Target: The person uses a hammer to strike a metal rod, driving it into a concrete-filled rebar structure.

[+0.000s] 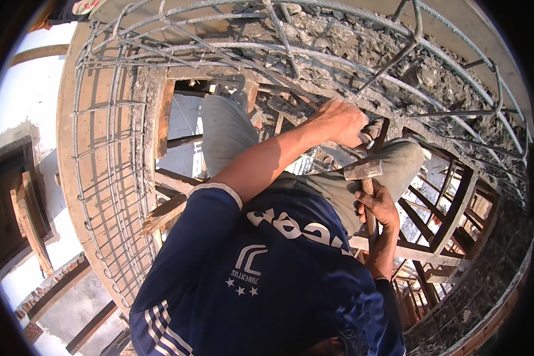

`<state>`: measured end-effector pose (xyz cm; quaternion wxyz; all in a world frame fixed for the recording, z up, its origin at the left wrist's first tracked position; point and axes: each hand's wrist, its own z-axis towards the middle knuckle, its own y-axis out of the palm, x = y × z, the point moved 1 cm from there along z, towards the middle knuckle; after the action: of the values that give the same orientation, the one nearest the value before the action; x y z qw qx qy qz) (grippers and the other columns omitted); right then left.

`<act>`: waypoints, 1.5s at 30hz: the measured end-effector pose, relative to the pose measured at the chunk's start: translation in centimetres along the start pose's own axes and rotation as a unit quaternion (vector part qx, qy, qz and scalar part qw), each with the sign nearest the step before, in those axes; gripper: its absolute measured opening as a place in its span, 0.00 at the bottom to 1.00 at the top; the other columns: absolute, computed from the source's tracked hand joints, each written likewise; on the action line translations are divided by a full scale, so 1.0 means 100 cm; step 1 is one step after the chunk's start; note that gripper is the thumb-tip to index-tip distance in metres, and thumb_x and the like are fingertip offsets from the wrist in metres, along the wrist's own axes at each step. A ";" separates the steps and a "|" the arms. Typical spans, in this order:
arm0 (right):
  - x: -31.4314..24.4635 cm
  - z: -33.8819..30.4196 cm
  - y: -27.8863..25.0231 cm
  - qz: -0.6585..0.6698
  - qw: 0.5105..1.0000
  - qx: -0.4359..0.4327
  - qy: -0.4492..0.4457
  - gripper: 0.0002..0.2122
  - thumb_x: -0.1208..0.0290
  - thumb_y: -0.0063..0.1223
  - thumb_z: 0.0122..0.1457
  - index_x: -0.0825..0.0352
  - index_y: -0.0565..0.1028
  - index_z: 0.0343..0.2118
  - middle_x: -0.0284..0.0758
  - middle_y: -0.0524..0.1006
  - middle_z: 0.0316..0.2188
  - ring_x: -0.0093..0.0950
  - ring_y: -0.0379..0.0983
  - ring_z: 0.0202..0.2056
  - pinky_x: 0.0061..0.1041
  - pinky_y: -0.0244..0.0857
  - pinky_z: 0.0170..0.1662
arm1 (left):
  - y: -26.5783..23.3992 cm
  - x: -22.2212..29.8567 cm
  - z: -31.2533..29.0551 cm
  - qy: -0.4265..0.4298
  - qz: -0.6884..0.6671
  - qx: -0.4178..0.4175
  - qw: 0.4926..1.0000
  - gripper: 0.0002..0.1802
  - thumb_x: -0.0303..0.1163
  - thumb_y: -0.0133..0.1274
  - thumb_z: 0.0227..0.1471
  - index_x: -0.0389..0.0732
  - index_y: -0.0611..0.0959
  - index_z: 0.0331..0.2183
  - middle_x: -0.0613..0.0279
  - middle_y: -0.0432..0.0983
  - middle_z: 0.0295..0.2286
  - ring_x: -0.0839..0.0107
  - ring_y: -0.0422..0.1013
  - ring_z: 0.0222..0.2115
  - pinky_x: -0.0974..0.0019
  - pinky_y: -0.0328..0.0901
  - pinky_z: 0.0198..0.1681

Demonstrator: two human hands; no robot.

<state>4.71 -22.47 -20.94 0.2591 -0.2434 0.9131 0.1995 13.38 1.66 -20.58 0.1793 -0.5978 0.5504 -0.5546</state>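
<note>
Your right hand (378,204) is gripping a hammer (365,178) by its wooden handle, fingers pressed together and curled tight around the shaft just below the head. The metal head is sitting level, directly above your fist and over your right knee, pointing toward your other hand.

Your left hand (340,121) is reaching forward, arm stretched out from the blue sleeve, and is closing over something small and pale near a piece of wood (378,133). The fingers are curled under and bunched together; what exactly they are pinching you cannot tell from this view, since the knuckles are hiding it. The two hands are sitting near each other, the left one higher and just beyond the hammer head.

You are crouching inside a cage of steel bars (110,154) that is curving around you, with rough concrete rubble (362,41) lying beyond your left hand and timber framing (451,207) standing open below your knees.
</note>
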 end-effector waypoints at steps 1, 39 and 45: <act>-0.002 0.001 0.001 0.004 1.000 -0.001 0.001 0.13 0.71 0.59 0.59 0.73 0.72 0.43 0.32 0.71 0.16 0.22 0.68 0.14 0.22 0.62 0.16 | 0.001 0.001 0.001 -0.001 -0.002 -0.008 1.000 0.15 0.42 0.62 0.36 0.43 0.85 0.28 0.53 0.81 0.28 0.51 0.77 0.32 0.49 0.69 0.34; -0.009 0.008 0.006 -0.074 0.997 -0.005 0.011 0.16 0.66 0.60 0.58 0.71 0.75 0.44 0.31 0.79 0.31 0.21 0.73 0.28 0.23 0.68 0.35 | -0.159 -0.011 -0.382 0.330 -0.307 0.744 0.494 0.33 0.52 0.30 0.68 0.43 0.67 0.17 0.67 0.59 0.16 0.76 0.51 0.16 0.70 0.50 0.23; -0.010 0.003 0.006 -0.091 0.996 0.004 0.023 0.16 0.66 0.61 0.58 0.71 0.75 0.44 0.31 0.79 0.31 0.21 0.73 0.28 0.23 0.68 0.36 | -0.176 -0.071 -0.353 0.324 -0.281 0.788 0.441 0.23 0.39 0.46 0.65 0.40 0.73 0.19 0.66 0.63 0.15 0.76 0.57 0.16 0.68 0.50 0.20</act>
<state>5.24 -21.46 -20.41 0.2557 -0.3296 0.8935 0.1659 -7.34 27.56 1.97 0.2164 -0.0972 -0.3042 -0.9226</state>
